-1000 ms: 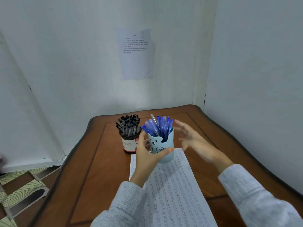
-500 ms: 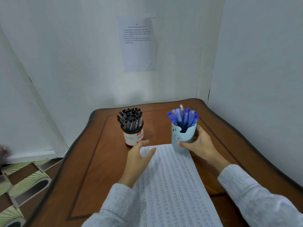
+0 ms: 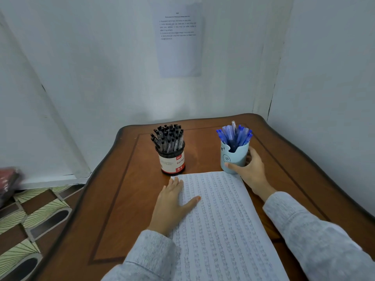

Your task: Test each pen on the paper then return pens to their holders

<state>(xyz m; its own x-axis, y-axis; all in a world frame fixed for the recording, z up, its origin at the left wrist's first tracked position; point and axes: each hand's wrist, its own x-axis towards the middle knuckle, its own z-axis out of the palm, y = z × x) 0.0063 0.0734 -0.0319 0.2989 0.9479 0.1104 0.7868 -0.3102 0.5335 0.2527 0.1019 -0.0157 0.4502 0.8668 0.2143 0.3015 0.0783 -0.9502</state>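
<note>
Two pale walls [image 3: 81, 78] meet at the far right corner. A printed sheet [image 3: 178, 41] is stuck on the far one, and a tiled floor [image 3: 30, 216] shows at the left. A brown wooden table [image 3: 125, 199] with a wavy edge sits in that corner.

On it, running from the near edge toward the middle, lies the paper [image 3: 223, 220], a long sheet covered in rows of small marks. Just past its far left corner stands a black-and-red tub [image 3: 172, 163] crammed with black pens [image 3: 167, 136]. At its far right corner stands a pale blue cup [image 3: 233, 157] full of blue pens [image 3: 235, 134]. Whether the cup's base overlaps the sheet I cannot tell.

The left hand [image 3: 172, 201] lies flat on the paper's left edge, fingers straight, thumb spread onto the sheet, holding nothing. The right hand [image 3: 253, 171] grips the cup low down, thumb across its near side and fingers curled round the right and back.

No pen is out, so a first pick looks to be next. Every pen stands near upright, fanning a little, so it should lift straight up. The blue ones sit directly above the right hand's fingers, though that hand would have to release the cup first. The black ones lie straight beyond the left fingertips, near but apart.
</note>
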